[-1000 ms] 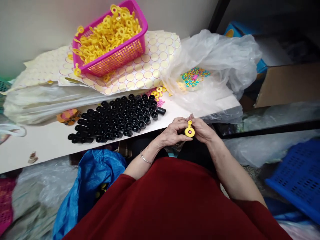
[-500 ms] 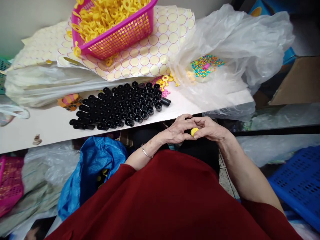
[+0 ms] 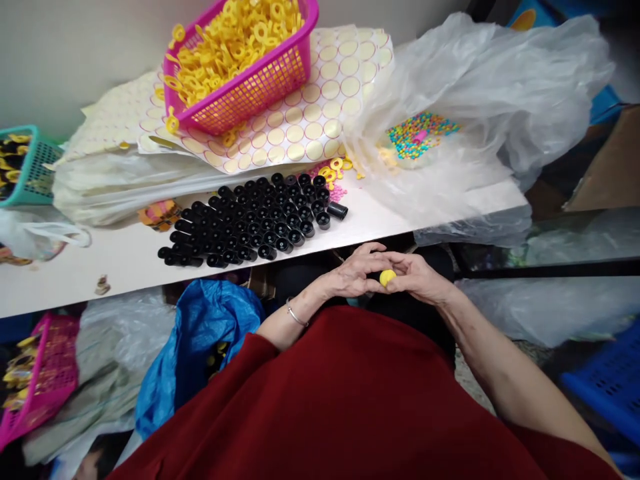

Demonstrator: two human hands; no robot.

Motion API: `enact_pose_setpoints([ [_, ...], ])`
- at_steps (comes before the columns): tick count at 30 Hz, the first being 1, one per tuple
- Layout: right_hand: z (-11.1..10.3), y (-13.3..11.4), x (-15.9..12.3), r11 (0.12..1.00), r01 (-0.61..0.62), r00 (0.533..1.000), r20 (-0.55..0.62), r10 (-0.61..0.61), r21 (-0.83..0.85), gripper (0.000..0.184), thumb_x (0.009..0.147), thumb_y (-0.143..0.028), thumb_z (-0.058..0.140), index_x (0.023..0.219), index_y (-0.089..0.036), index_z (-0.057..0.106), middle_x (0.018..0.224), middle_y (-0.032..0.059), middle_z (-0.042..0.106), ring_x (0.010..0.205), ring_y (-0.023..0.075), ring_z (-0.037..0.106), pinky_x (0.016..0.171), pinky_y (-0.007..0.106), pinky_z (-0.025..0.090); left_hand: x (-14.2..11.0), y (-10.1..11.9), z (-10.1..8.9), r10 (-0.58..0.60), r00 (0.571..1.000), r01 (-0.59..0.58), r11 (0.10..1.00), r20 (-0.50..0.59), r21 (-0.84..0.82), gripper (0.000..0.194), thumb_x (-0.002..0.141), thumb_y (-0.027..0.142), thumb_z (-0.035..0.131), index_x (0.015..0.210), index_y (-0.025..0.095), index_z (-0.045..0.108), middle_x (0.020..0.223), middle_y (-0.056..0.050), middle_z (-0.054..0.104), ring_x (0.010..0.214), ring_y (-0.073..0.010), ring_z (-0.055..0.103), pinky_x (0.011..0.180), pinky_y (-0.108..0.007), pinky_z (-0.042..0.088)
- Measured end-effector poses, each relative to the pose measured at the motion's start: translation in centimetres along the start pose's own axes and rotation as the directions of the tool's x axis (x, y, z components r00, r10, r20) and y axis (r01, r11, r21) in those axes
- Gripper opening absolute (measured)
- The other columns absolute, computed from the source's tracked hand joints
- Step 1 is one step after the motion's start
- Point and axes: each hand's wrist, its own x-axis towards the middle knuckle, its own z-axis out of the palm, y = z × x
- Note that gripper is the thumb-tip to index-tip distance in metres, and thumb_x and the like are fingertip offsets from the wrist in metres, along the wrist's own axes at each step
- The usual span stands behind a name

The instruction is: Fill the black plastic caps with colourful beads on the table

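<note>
In the head view, support the small round yellow plastic piece (image 3: 387, 277) evenly so it won't tilt. It sits just beyond your red fabric top (image 3: 325, 393), pinched in your right hand (image 3: 420, 277); your left hand (image 3: 356, 274) curves close alongside, its grip impossible to tell. Both wrists angle inward.

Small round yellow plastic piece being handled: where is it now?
In the head view, the small round yellow plastic piece is right of centre, between the left hand and right hand, on the wearer's side of the white table.
</note>
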Motion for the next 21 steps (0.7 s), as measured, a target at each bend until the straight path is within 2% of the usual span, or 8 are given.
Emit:
enact_pose_setpoints([
  [3, -0.2, -0.9, 0.1, 0.999, -0.026, 0.999, 0.035, 0.027, -0.03, 0.056, 0.046, -0.019, 0.092, 0.1, -0.018, 0.077, 0.094, 0.0037, 0.076, 0.084, 0.0154, 0.07, 0.076, 0.026, 0.056, 0.0, 0.3, 0.1, 0.037, 0.999, -0.037, 0.999, 0.014, 0.004, 0.028, 0.077, 0.041, 0.078, 0.1, 0.023, 0.078, 0.115, -0.01, 0.071, 0.134, -0.0343, 0.046, 0.117, -0.051, 0.035],
  [7, -0.3, -1.5, -0.1, 0.996, -0.069, 0.994, 0.086, 0.074, -0.053, 0.053, 0.045, -0.019, 0.092, 0.096, -0.016, 0.078, 0.088, 0.0037, 0.075, 0.081, 0.0153, 0.069, 0.072, 0.025, 0.057, 0.1, 1.0, 0.4, 0.052, 0.998, -0.055, 0.993, 0.039, 0.107, 0.026, 0.078, 0.036, 0.077, 0.102, 0.025, 0.078, 0.114, -0.009, 0.071, 0.133, -0.0357, 0.046, 0.116, -0.052, 0.035],
  [11, 0.1, -0.3, -0.4, 0.998, -0.056, 0.997, 0.058, 0.055, 0.026, 0.052, 0.041, -0.018, 0.093, 0.091, -0.017, 0.079, 0.085, 0.0024, 0.074, 0.075, 0.0146, 0.068, 0.063, 0.022, 0.054, -0.3, 1.6, 0.6, 0.131, 0.99, -0.139, 0.969, 0.056, 0.202, 0.023, 0.085, 0.036, 0.072, 0.101, 0.022, 0.078, 0.112, -0.011, 0.071, 0.131, -0.0346, 0.046, 0.115, -0.05, 0.035],
  [14, 0.6, 1.1, -0.1, 0.992, -0.002, 1.0, 0.009, 0.001, 0.126, 0.046, 0.048, -0.025, 0.093, 0.091, -0.018, 0.078, 0.085, 0.0036, 0.074, 0.074, 0.0146, 0.066, 0.062, 0.022, 0.053, -0.7, 1.3, 0.4, 0.072, 0.995, -0.088, 0.966, 0.073, 0.244, 0.025, 0.083, 0.04, 0.075, 0.101, 0.022, 0.078, 0.111, -0.01, 0.071, 0.131, -0.0346, 0.046, 0.114, -0.052, 0.036],
  [17, 0.9, 1.2, 0.6, 0.992, -0.039, 0.995, 0.099, 0.027, 0.118, 0.049, 0.05, -0.027, 0.092, 0.096, -0.018, 0.078, 0.092, 0.0061, 0.075, 0.081, 0.0163, 0.068, 0.067, 0.024, 0.055, -1.1, 0.9, -0.1, -0.009, 0.998, -0.007, 0.971, 0.069, 0.238, 0.029, 0.079, 0.042, 0.08, 0.102, 0.024, 0.079, 0.109, -0.01, 0.071, 0.132, -0.0353, 0.046, 0.114, -0.052, 0.036],
  [21, 0.7, -0.1, 1.1, 0.996, -0.084, 0.973, 0.217, 0.077, 0.022, 0.058, 0.043, -0.019, 0.092, 0.099, -0.017, 0.077, 0.094, 0.0042, 0.074, 0.081, 0.0135, 0.066, 0.066, 0.02, 0.053, -1.6, 0.8, -0.2, 0.025, 0.999, -0.022, 0.987, -0.021, 0.16, 0.03, 0.076, 0.044, 0.082, 0.099, 0.024, 0.079, 0.107, -0.01, 0.071, 0.131, -0.0353, 0.047, 0.115, -0.051, 0.035],
])
